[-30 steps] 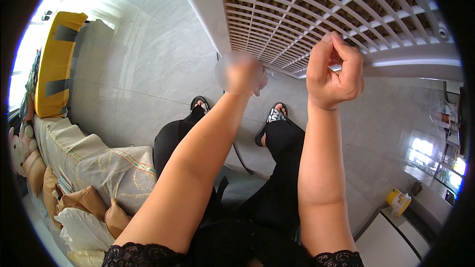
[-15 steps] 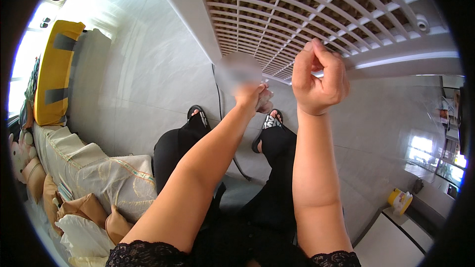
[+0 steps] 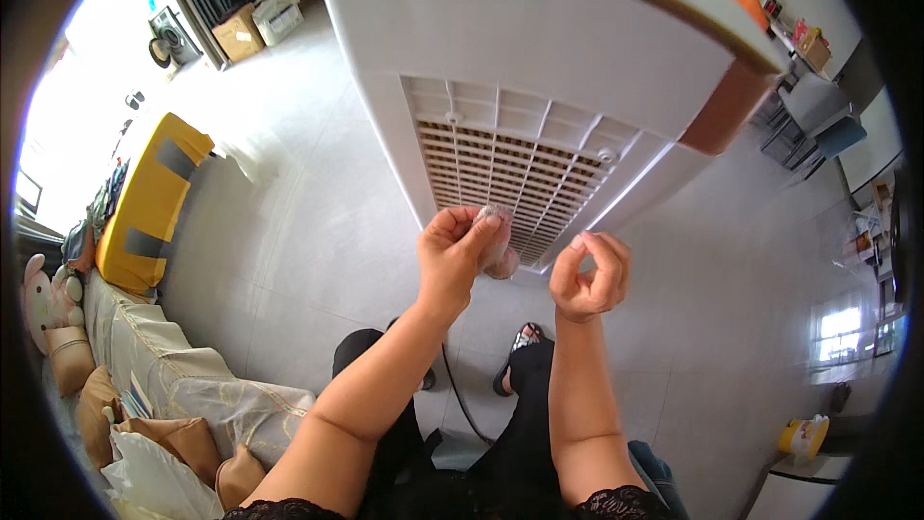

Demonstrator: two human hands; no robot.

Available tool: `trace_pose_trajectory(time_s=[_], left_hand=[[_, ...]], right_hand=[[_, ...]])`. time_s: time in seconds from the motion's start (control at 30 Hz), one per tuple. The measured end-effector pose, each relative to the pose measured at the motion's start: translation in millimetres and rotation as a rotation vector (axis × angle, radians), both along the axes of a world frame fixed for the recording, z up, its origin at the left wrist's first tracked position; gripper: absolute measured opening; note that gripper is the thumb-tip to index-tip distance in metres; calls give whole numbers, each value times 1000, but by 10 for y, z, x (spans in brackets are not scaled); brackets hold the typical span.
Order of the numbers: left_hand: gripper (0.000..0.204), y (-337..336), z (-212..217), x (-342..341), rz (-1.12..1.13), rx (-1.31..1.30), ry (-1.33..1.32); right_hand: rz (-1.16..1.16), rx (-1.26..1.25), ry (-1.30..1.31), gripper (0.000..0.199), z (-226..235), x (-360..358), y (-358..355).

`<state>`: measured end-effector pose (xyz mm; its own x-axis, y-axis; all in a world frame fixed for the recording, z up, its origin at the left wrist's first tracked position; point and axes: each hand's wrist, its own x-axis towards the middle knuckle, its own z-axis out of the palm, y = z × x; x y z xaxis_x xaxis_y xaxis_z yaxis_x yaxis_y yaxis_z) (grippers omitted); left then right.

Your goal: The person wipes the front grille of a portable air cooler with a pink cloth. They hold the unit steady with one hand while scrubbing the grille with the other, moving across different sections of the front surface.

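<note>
My left hand [image 3: 449,262] is closed on a crumpled grey-pink wad [image 3: 498,248], soft and dirty-looking, pinched between thumb and fingers. My right hand [image 3: 591,279] is a short way to its right, thumb and forefinger pressed together in a ring; whatever they hold, if anything, is too small to make out. Beyond both hands stands a tall white appliance [image 3: 539,34] that looks like an air cooler. Its white slatted grille [image 3: 520,166] has a brown honeycomb pad behind it. In the picture the left hand overlaps the grille's lower part; contact cannot be told.
A dark cord [image 3: 464,404] runs across the grey tiled floor [image 3: 298,202] by my feet. To the left are a yellow padded piece [image 3: 159,202] and a cloth-covered sofa [image 3: 192,366] with brown cushions. A yellow-and-white tub [image 3: 804,437] stands at the lower right.
My view has shifted, so the appliance's upper part and top edge now show. Both hands are closer together; the right one has dropped away from the grille, still pinched. The left still holds the wad.
</note>
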<state>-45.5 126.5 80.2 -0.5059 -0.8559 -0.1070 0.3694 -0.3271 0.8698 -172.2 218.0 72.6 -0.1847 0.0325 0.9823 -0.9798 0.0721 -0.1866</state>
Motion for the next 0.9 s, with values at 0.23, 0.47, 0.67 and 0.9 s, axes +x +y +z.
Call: trace_pose_trajectory(time_s=[0.23, 0.47, 0.67, 0.9], left_hand=[[19, -45, 973, -352, 185, -264, -108], [20, -49, 630, -291, 221, -61, -27], [15, 65, 861, -367, 242, -144, -48], [15, 46, 839, -402, 177, -12, -46]], right_hand=[[-172, 101, -51, 22, 699, -1, 148], [-138, 207, -292, 63, 546, -75, 202], [-90, 227, -359, 69, 450, 46, 253], [-63, 150, -476, 75, 500, -16, 214]])
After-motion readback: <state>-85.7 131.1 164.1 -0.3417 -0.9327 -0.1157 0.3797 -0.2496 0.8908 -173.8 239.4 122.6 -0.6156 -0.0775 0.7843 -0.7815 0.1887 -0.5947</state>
